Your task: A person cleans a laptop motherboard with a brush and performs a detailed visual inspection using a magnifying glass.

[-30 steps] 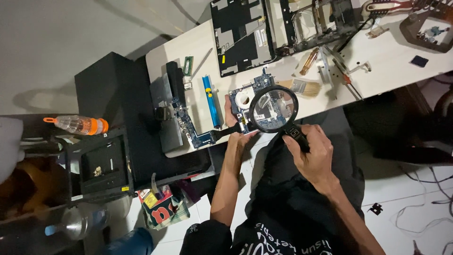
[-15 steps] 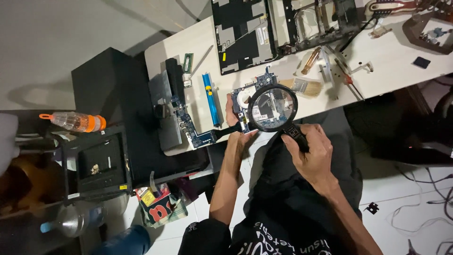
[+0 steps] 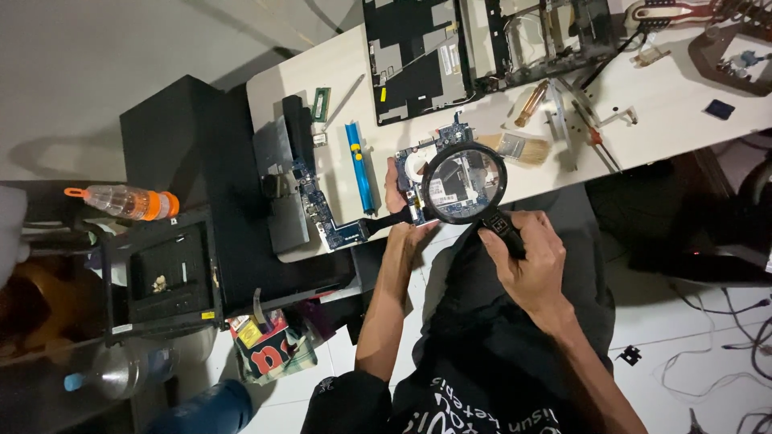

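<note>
Gripping the black handle of a round magnifying glass (image 3: 464, 182), the right hand (image 3: 527, 259) has its fingers curled shut around it, forearm angled up from the lap, and holds the lens flat over a blue circuit board (image 3: 430, 157) at the near edge of the table. The left hand (image 3: 400, 210) reaches up beside the lens with its fingers closed on the board's near-left edge; how tightly cannot be told, since the lens hides part of it. There is one magnifying glass, one board under it, a second longer blue circuit board (image 3: 318, 205) to the left, one blue tube (image 3: 359, 165), one paintbrush (image 3: 516, 148) and two opened laptop shells (image 3: 418, 52). The table (image 3: 683, 104) is off-white, the floor pale tile, with a black cabinet (image 3: 181, 128) and a plastic bottle (image 3: 125, 202) at left.
</note>
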